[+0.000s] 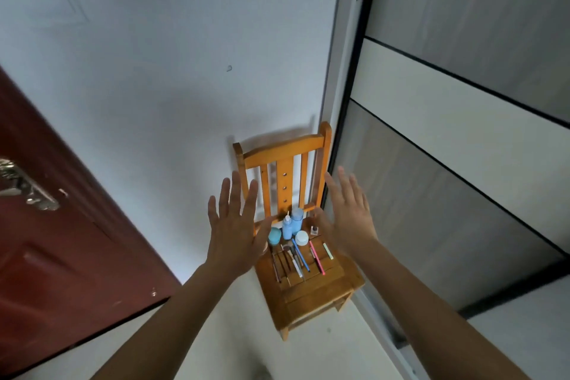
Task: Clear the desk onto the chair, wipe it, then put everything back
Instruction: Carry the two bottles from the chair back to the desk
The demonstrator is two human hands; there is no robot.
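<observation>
Fingers (236, 191) spread wide on both hands, holding nothing, out in front of the loaded chair (320, 290).

Left hand (233, 234) and right hand (350, 216) have their backs to the camera, and from this angle they cover the seat's back corners. Along the seat's back edge there's a small blue bottle (287, 229), a taller blue bottle (297, 219) right behind it, a blue jar (274, 236) on its left, a pale jar (301, 238) on its right, and a tiny bottle (314, 230) toward the right back corner. Mid-seat is a row of pens and brushes (293, 261) lying side by side, with a pink pen (317, 257) and a green pen (328, 251) nearer the right edge. The chair backs onto the white wall (154, 71), between a reddish door (61, 256) and a grey-and-white panelled front (447, 163).
</observation>
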